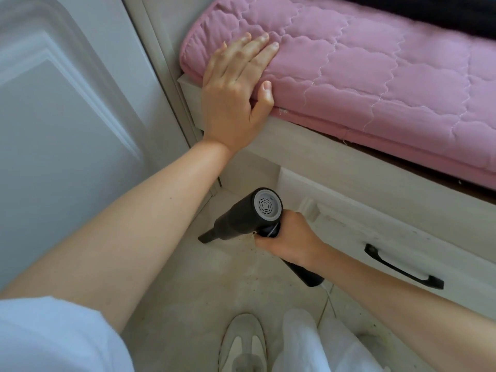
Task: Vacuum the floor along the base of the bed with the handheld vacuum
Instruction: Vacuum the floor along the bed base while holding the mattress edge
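Note:
My right hand [288, 238] grips the handle of a black handheld vacuum [243, 216], whose grey vented rear cap faces up. Its narrow nozzle points left and down, its tip just over the tiled floor [214, 285] near the corner where the bed base meets the wall. My left hand [236, 87] rests flat with straight fingers on the corner of the pink quilted mattress [362, 76], thumb over its edge. The white wooden bed frame [308, 146] runs diagonally below the mattress.
A white bed drawer [402, 237] with a black handle [402, 267] stands slightly out beside the vacuum. A white panelled door [67, 116] fills the left side. My slipper [241, 342] and white trouser leg [303, 342] are on the specked floor below.

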Available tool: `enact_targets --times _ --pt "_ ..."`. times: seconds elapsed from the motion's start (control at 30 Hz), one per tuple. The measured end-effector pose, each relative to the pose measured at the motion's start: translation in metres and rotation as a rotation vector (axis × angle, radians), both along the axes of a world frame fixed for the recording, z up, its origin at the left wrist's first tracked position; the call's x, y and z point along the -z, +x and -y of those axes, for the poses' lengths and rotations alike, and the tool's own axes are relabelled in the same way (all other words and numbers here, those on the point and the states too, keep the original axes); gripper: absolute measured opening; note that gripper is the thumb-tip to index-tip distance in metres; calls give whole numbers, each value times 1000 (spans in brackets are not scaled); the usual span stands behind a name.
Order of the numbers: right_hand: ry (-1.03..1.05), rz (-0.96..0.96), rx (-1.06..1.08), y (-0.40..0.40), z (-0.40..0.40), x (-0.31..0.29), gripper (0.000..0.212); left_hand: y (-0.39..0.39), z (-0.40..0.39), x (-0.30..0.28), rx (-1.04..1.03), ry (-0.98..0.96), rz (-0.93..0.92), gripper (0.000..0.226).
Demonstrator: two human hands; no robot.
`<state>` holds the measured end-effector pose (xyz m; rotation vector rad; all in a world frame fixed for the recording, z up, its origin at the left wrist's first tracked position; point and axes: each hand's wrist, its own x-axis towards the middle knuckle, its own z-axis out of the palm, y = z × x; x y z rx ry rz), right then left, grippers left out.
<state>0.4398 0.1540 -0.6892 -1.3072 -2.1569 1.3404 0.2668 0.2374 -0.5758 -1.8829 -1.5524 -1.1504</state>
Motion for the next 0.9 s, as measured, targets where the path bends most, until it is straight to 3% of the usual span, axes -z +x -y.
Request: enact_targets --times 0.4,0.9 --pt "-69 -17 -95 -3 17 -3 13 0 3 -3 9 -58 51 49" --pt "-144 61 -92 48 11 -24 15 6 6 -7 -25 -85 86 49"
